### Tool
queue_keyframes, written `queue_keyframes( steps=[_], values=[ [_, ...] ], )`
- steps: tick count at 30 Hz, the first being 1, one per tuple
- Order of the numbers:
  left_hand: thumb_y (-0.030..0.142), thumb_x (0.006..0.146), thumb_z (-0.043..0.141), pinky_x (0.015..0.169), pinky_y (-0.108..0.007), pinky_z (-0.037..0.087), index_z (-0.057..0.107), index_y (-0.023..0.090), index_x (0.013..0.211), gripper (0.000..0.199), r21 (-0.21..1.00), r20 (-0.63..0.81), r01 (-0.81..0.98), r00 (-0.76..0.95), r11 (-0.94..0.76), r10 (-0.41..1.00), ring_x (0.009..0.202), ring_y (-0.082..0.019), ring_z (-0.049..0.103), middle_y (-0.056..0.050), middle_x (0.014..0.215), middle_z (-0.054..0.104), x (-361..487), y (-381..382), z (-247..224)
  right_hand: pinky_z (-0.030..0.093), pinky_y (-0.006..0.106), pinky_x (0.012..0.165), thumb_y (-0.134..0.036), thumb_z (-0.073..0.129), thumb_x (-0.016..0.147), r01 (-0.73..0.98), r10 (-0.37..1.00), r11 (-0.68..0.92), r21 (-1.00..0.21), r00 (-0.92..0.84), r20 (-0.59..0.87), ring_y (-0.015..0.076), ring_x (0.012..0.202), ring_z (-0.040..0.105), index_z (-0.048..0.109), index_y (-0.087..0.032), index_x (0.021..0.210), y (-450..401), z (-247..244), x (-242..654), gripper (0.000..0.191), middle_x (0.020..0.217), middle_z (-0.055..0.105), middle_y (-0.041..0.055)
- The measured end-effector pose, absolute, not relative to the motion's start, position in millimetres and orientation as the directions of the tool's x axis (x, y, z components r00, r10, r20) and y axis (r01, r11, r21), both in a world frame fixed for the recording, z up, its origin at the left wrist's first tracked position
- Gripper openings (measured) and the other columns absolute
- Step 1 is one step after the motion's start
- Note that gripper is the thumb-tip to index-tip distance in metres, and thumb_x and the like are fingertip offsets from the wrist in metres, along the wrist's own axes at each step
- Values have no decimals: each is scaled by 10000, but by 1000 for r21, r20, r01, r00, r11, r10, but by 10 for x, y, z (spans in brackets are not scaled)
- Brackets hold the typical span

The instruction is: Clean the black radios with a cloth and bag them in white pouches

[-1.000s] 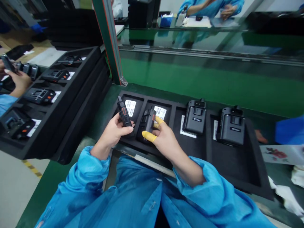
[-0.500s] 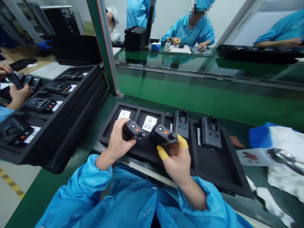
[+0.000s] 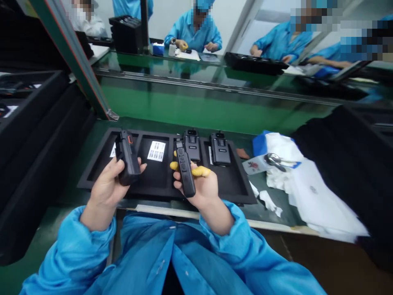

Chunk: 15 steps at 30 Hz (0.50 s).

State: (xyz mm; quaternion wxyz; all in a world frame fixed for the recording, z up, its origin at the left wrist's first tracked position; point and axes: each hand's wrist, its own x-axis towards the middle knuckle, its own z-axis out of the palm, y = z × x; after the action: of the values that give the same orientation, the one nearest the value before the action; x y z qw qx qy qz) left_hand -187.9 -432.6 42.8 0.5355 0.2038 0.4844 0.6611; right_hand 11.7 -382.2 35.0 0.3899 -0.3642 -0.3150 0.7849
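My left hand (image 3: 107,184) is closed around a black handheld radio (image 3: 128,162), held on edge so that an orange button shows on its side. In my right hand (image 3: 204,184), with yellow covers on some fingers, is a second handheld radio (image 3: 185,170); its side with several dark buttons faces me. Both are lifted over a black foam tray (image 3: 150,178). Two more radios, one (image 3: 194,149) partly behind my right-hand radio and the other (image 3: 220,150) further right, lie in tray compartments. A white label sheet (image 3: 156,150) lies in a compartment between my hands.
Stacked foam trays (image 3: 37,135) rise at the left, beside a metal post (image 3: 76,61). To the right are a blue box (image 3: 259,141), white cloths (image 3: 278,180), a shiny metal tool (image 3: 276,161), white sheets (image 3: 319,200) and black foam (image 3: 346,159). Co-workers sit beyond the green partition.
Both radios have been turned, from their ends with the orange buttons facing me to their long sides. My view has swung right, bringing the white sheets and black foam into sight.
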Motion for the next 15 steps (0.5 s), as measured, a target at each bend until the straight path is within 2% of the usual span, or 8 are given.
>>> queue_keyframes(
  steps=[2,4,7,11,13,15],
  values=[
    [407,581,824,910,-488,549,664,240,981,462,852,-190,-522,-244,36,951,1066,-297,650,-58,1158,670,-1843,-4344,440,413,271,481,-276,412,630,-455,803,-588,-669,-427,-415,147,574,519,574,-207,823,-3818,386,125,262,823,698,77],
    [408,598,808,909,-566,530,635,290,1110,553,867,-125,-497,-135,42,983,1187,-373,588,-74,1355,575,-1812,-4357,449,376,241,459,-262,407,644,-515,768,-640,-569,-423,-481,130,559,482,585,-200,783,-3813,420,130,235,797,683,69],
    [415,583,842,880,-587,539,533,378,1272,756,889,-88,-453,-35,62,996,1199,-389,580,-74,1404,537,-1782,-4346,437,357,229,450,-248,390,656,-556,736,-671,-490,-418,-533,127,565,456,622,-190,801,-3801,456,135,279,798,675,66],
    [415,493,921,880,-459,569,345,425,1432,1102,922,-58,-385,-44,37,997,1083,-301,653,-65,1304,593,-1728,-4302,364,353,228,456,-257,390,659,-521,746,-665,-535,-420,-517,127,575,446,644,-192,867,-3793,435,149,335,813,667,64],
    [401,434,945,842,-396,581,261,406,1480,1250,939,-34,-344,-79,5,996,1052,-282,660,-70,1281,591,-1692,-4286,322,356,229,461,-278,394,669,-491,774,-633,-599,-404,-487,125,580,455,639,-197,891,-3799,388,168,340,816,661,60],
    [399,420,948,796,-361,588,224,384,1500,1300,948,-19,-319,-97,-12,995,1049,-278,654,-85,1302,568,-1668,-4277,289,373,245,467,-304,399,675,-436,817,-572,-695,-384,-431,132,592,476,628,-203,888,-3806,333,198,328,840,667,67]
  ],
)
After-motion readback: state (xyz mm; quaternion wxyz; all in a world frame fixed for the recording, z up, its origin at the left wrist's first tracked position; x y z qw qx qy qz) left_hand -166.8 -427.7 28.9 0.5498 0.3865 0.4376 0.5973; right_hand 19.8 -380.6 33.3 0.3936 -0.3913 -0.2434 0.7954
